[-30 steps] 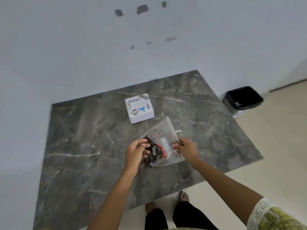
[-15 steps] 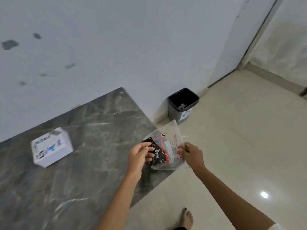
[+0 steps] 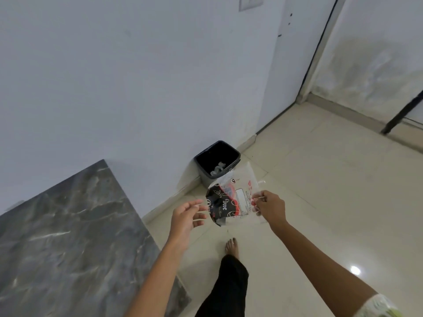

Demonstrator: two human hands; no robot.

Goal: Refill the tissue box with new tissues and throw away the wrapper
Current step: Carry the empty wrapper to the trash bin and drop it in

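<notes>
One hand alone holds the wrapper [image 3: 231, 200]: the right hand [image 3: 270, 207] pinches its right edge between thumb and fingertips, so the crinkled clear-and-black plastic hangs in the air leftward from that grip, above the pale floor tiles [image 3: 320, 202]. The left hand [image 3: 185, 219] sits just beside the wrapper's dark left end with its fingers spread and loose, closed on nothing; whether a fingertip grazes the plastic cannot be told. The wrapper's long axis runs roughly from the left hand's side up and away toward the bin [image 3: 217, 161], and its far corner overlaps the bin's near rim in this view, though it looks to be held nearer the camera and not yet over the opening. The bin is a small dark one standing on the floor against the wall [image 3: 137, 88], open-topped, and a bit of pale crumpled material lies at its bottom; otherwise it looks mostly empty. The right hand is the nearer of the two to the bin, so the drop most likely falls to it: a reach forward and slightly left, then a release over the opening. The grey marble table [image 3: 68, 225] lies to the left, and no tissue box shows on the visible part of it.
</notes>
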